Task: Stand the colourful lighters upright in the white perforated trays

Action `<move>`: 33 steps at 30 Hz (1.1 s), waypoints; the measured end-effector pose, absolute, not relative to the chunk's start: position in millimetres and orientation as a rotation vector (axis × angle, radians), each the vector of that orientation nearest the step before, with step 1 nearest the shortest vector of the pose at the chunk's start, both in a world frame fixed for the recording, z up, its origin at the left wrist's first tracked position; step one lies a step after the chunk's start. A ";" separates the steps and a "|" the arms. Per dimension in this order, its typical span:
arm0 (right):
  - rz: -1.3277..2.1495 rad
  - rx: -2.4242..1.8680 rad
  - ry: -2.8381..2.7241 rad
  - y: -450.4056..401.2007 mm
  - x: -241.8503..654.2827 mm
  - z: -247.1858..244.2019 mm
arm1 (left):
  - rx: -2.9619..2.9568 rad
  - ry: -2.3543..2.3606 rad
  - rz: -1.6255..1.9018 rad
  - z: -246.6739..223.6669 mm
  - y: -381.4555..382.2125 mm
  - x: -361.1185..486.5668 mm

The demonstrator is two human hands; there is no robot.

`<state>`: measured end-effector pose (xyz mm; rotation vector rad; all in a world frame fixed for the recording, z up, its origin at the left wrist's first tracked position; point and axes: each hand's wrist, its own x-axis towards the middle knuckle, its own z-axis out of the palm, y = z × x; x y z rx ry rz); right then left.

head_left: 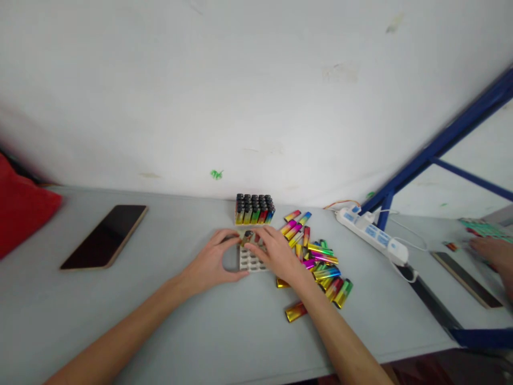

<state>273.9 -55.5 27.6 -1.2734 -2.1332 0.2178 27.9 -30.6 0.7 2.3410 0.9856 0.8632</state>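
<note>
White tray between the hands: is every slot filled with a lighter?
No, the rows of slots in the white tray nearest the person are plainly empty.

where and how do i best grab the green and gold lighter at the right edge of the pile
I'd pinch the green and gold lighter across the middle of its body, coming from above and the right. It lies lengthwise on a slant, its right flank looks free, and the red and gold lighter sits close on its left.
</note>
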 end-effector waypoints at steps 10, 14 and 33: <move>0.110 -2.275 -1.503 -4.0 400.4 38.4 | 2.405 1.007 0.870 -3.8 -29.2 26.6; 0.255 -2.325 -1.450 10.1 407.9 38.4 | 2.411 0.992 0.864 -1.7 -28.7 25.3; 1.121 -1.297 -1.164 -47.1 290.6 36.2 | 2.410 0.978 0.826 3.1 -30.7 23.9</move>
